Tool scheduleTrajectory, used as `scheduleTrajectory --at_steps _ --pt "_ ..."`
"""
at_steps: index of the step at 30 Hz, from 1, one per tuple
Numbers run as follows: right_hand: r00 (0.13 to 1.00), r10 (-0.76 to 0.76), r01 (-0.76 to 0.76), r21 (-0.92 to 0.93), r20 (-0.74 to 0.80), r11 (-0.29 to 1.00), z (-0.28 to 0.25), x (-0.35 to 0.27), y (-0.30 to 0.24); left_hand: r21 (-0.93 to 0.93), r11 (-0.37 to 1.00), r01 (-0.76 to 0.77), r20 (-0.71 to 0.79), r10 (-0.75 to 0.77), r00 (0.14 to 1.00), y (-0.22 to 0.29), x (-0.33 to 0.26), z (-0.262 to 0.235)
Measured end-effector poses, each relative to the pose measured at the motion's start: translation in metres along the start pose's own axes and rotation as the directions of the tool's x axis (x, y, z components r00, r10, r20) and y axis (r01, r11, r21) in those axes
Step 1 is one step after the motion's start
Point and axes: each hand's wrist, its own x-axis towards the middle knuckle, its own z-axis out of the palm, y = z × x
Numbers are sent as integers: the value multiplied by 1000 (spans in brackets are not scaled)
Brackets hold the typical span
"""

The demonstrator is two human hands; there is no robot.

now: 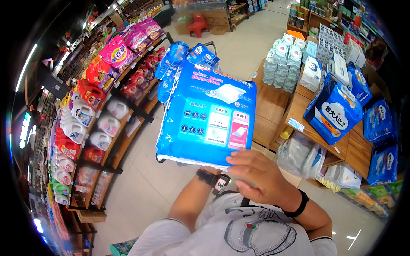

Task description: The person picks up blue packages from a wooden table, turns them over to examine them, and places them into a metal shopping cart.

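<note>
A large blue pack of underpads (200, 123), with a picture of a white pad on its face, is tilted up in front of me. My right hand (258, 175) is at the pack's lower right corner, its fingers bent together over the edge and the thumb lower down. My left forearm (188, 200), with a black watch (213, 179) on the wrist, reaches up to the pack's lower edge. The pack hides my left hand's fingers. Behind the pack, more blue plastic packs (173, 59) are piled by a dark metal rail (210, 44).
Curved shelves on the left hold detergent bottles (72, 128) and bright detergent bags (117, 53). To the right, a wooden display (307, 104) carries tissue packs (284, 59) and a blue diaper pack (335, 113). A red stool (198, 25) stands far down the tiled aisle.
</note>
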Motion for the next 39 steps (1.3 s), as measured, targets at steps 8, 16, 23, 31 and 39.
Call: scheduleTrajectory --at_steps 8,16,23,31,39 --pt "958 253 -241 102 -136 965 -24 3 30 846 494 -201 156 131 979 -6 25 46" --pt "844 536 -472 436 -28 766 -39 -3 39 197 970 -146 111 126 986 -2 43 30" --pt "840 541 -464 561 34 686 -63 1 41 393 910 -133 1 145 989 19 15 63" --pt "696 715 -631 419 -67 653 -66 -23 57 871 477 -121 -99 410 907 15 8 70" --pt "640 768 -608 616 8 501 -72 -55 81 969 245 -7 -93 394 915 19 -11 111"
